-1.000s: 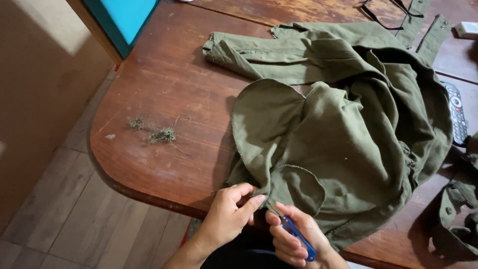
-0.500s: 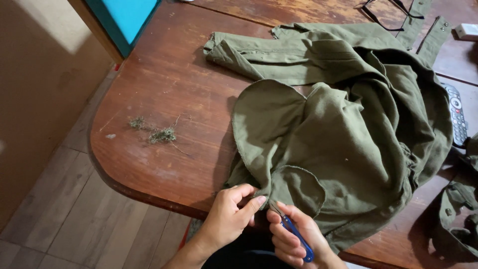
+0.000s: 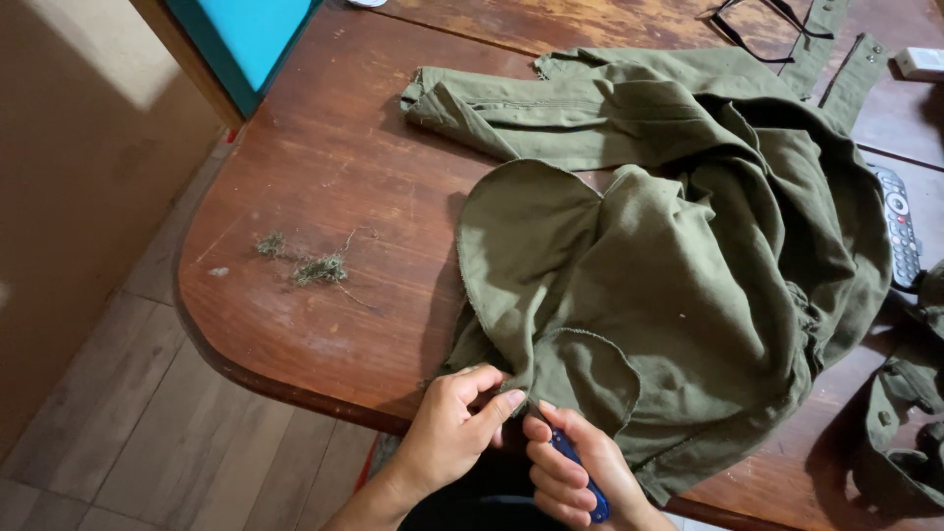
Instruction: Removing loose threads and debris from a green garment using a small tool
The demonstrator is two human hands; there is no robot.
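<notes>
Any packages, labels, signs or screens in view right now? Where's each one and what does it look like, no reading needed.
Small box: far right corner of the wooden table, flat, white-grey, partly cut off; could be a package.
Teal panel: beyond the table's far left edge, flat, wood-framed; cannot tell if it is a screen or sign.
Remote control: right side beside the green garment, black and grey with buttons, no screen visible.

Garment (image 3: pixel 678 265): olive green, plain. Tool handle (image 3: pixel 580 474): blue. Table (image 3: pixel 334 167): reddish-brown wood, grained. Thread clumps (image 3: pixel 317 268): grey-green. Panel (image 3: pixel 246 34): teal. Remote (image 3: pixel 900 228): black, pale buttons.
</notes>
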